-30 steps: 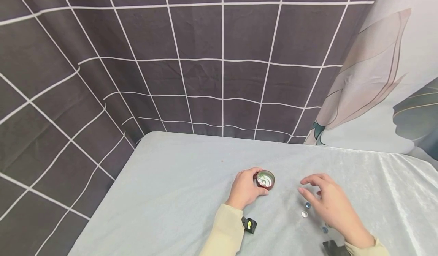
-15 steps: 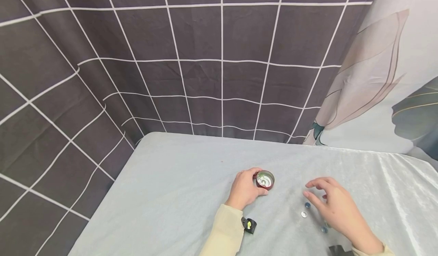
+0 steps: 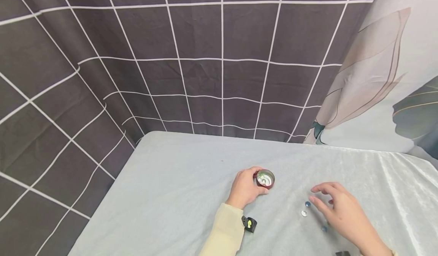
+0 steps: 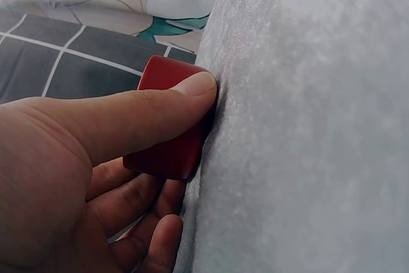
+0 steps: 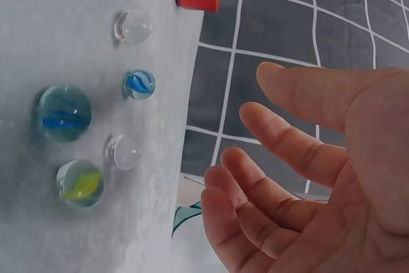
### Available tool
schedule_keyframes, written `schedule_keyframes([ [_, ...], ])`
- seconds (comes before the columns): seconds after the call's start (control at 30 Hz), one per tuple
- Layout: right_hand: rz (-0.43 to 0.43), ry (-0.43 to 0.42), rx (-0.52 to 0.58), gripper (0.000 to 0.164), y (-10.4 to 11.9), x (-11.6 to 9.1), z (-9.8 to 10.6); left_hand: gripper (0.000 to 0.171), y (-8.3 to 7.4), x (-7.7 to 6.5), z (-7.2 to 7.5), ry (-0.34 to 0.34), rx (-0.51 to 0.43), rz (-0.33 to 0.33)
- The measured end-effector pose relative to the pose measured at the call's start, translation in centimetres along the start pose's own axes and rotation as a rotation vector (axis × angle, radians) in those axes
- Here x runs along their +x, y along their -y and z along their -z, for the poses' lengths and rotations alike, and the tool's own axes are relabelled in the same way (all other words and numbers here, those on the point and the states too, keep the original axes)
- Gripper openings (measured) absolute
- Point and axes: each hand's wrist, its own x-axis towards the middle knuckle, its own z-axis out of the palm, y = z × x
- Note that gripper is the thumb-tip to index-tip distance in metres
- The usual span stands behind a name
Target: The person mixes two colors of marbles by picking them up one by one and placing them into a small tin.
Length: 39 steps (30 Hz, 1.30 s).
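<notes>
My left hand (image 3: 244, 185) holds a small round red container (image 3: 265, 179) on the cloth, open side up. In the left wrist view the thumb presses the red wall (image 4: 167, 151), with fingers behind it. Clear and greenish shapes show inside, too small to tell apart. My right hand (image 3: 343, 212) hovers beside loose marbles with fingers loosely bent and nothing between them. The right wrist view shows a clear marble (image 5: 134, 27), a blue-swirled marble (image 5: 139, 84), a larger blue marble (image 5: 64, 113), a second clear marble (image 5: 123, 151) and a yellow-green marble (image 5: 80, 183).
A pale velvety cloth (image 3: 164, 184) covers the table. Behind it and at the left hangs a dark curtain (image 3: 198, 77) with a white grid. At the right is a leaf-patterned curtain (image 3: 369, 89). A black wrist device (image 3: 251, 225) sits by the left sleeve.
My right hand has drifted right and nearer to me, away from the red container. The left hand and container stay in place, and the marbles in view lie where they were.
</notes>
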Motion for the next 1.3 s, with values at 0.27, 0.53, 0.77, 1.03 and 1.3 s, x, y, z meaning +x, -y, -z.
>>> schedule_keyframes([
  [0.27,-0.011,0.013,-0.009,0.02,-0.5,-0.3,0.3,0.058,0.1,0.1,0.2,-0.003,0.009,-0.001],
  [0.53,-0.02,0.027,-0.017,0.019,-1.1,-0.5,0.6,0.059,0.2,0.2,0.3,-0.002,0.015,0.013],
  [0.77,-0.019,0.019,-0.016,0.02,-1.4,-1.0,0.4,0.06,0.3,0.2,0.4,-0.01,0.01,0.01],
  [1.03,-0.037,0.037,-0.033,0.019,-1.9,-1.6,0.4,0.059,0.4,0.1,0.5,-0.009,0.017,0.017],
  [1.3,-0.082,0.085,-0.066,0.021,-2.8,-2.6,0.6,0.061,0.2,-0.1,0.1,0.004,0.015,0.02],
])
